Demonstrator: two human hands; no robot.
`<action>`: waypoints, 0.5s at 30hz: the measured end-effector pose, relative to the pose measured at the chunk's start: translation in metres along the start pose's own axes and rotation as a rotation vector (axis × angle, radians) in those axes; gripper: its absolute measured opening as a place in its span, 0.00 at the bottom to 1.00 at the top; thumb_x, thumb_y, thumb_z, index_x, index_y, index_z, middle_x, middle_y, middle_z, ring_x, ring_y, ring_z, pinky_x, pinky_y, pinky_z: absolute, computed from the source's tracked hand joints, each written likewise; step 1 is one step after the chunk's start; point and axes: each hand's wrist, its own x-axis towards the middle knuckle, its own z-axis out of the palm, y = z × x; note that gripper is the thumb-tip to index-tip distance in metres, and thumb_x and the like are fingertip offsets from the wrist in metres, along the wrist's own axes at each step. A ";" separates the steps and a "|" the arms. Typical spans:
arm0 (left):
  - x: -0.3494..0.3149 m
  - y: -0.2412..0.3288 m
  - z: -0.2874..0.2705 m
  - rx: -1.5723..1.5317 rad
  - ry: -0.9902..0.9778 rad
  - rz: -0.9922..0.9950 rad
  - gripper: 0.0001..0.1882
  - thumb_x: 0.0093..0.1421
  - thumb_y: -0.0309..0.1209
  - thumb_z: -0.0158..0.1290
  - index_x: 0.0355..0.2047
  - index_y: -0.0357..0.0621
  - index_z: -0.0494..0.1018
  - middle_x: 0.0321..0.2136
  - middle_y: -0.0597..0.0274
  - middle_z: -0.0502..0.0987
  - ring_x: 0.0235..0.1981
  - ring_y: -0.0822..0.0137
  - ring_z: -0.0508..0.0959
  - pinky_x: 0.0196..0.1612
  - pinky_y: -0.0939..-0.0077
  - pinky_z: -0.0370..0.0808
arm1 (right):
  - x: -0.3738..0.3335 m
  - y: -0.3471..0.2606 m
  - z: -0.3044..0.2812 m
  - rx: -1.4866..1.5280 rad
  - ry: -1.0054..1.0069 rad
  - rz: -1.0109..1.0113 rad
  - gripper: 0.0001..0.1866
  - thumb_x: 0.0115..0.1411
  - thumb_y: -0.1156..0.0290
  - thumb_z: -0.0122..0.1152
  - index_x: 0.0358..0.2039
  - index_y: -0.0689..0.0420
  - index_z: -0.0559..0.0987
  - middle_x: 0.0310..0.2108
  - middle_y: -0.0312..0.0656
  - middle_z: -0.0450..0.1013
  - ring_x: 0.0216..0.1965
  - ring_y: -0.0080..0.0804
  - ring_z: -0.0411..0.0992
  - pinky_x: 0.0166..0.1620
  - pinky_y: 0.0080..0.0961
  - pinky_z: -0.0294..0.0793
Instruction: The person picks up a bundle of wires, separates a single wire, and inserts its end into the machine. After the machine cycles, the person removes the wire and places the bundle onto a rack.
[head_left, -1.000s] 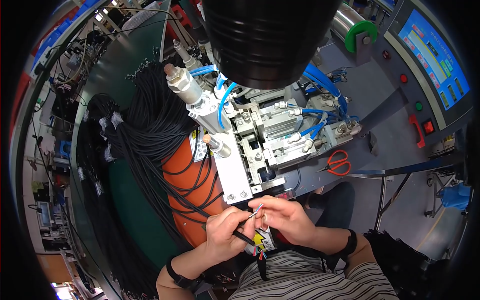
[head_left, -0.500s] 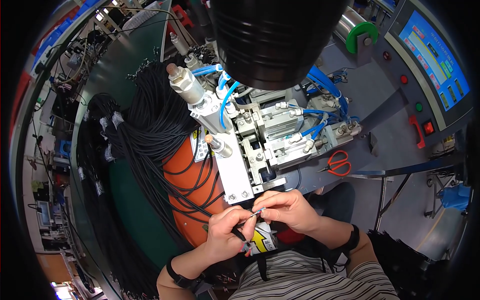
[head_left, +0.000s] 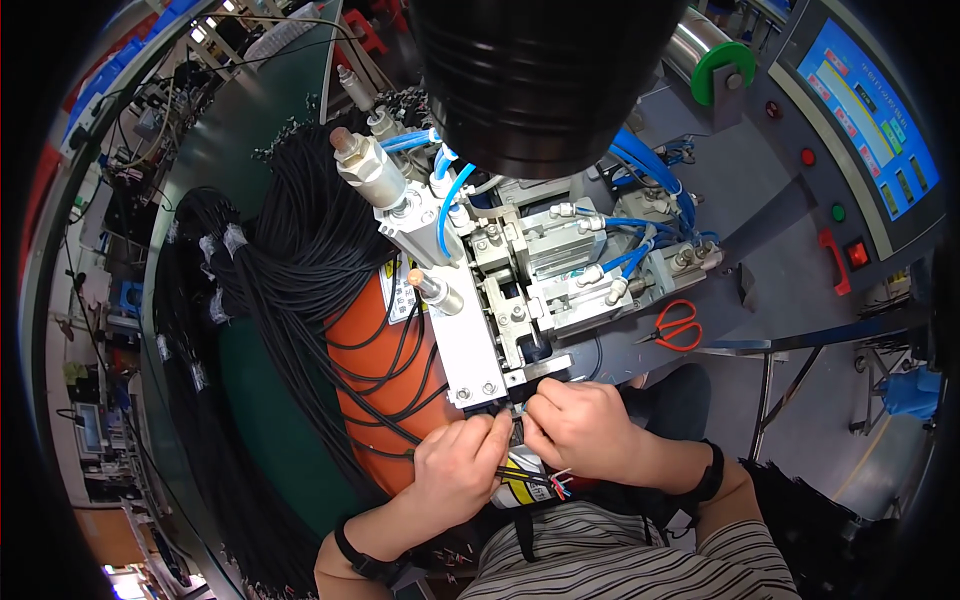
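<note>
Black cable (head_left: 520,478) pinched by both hands' fingers (head_left: 500,432) beneath metal machine (head_left: 520,300).

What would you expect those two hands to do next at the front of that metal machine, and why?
Probably ease the black cable a little further into the machine's front opening. The left hand and right hand pinch it together right at that opening, and its stripped coloured wire ends lie below the hands, so it does not look seated yet.
</note>
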 end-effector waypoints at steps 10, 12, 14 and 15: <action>-0.001 -0.006 -0.007 -0.065 -0.143 0.018 0.32 0.42 0.25 0.57 0.52 0.36 0.73 0.31 0.61 0.68 0.30 0.64 0.73 0.30 0.72 0.71 | -0.006 0.004 0.005 0.073 0.033 0.020 0.05 0.54 0.73 0.60 0.26 0.57 0.72 0.25 0.40 0.67 0.22 0.36 0.73 0.24 0.32 0.72; -0.001 -0.007 -0.008 -0.067 -0.157 0.032 0.31 0.43 0.25 0.56 0.53 0.36 0.73 0.30 0.61 0.68 0.30 0.64 0.72 0.30 0.73 0.71 | -0.006 0.004 0.007 0.047 0.042 0.006 0.06 0.54 0.72 0.60 0.27 0.57 0.72 0.25 0.39 0.66 0.22 0.36 0.73 0.24 0.32 0.73; 0.003 -0.006 -0.012 -0.025 -0.200 0.089 0.30 0.46 0.26 0.54 0.52 0.34 0.73 0.29 0.62 0.66 0.29 0.65 0.71 0.30 0.74 0.70 | -0.006 0.001 0.004 0.012 0.013 0.011 0.05 0.55 0.73 0.61 0.28 0.58 0.74 0.26 0.39 0.68 0.21 0.36 0.73 0.24 0.31 0.73; 0.004 -0.006 -0.014 -0.004 -0.222 0.118 0.29 0.47 0.26 0.53 0.52 0.33 0.73 0.28 0.62 0.66 0.28 0.66 0.70 0.29 0.74 0.70 | -0.006 0.000 0.003 -0.023 -0.017 0.015 0.05 0.55 0.73 0.62 0.30 0.59 0.75 0.26 0.39 0.69 0.21 0.36 0.73 0.25 0.30 0.73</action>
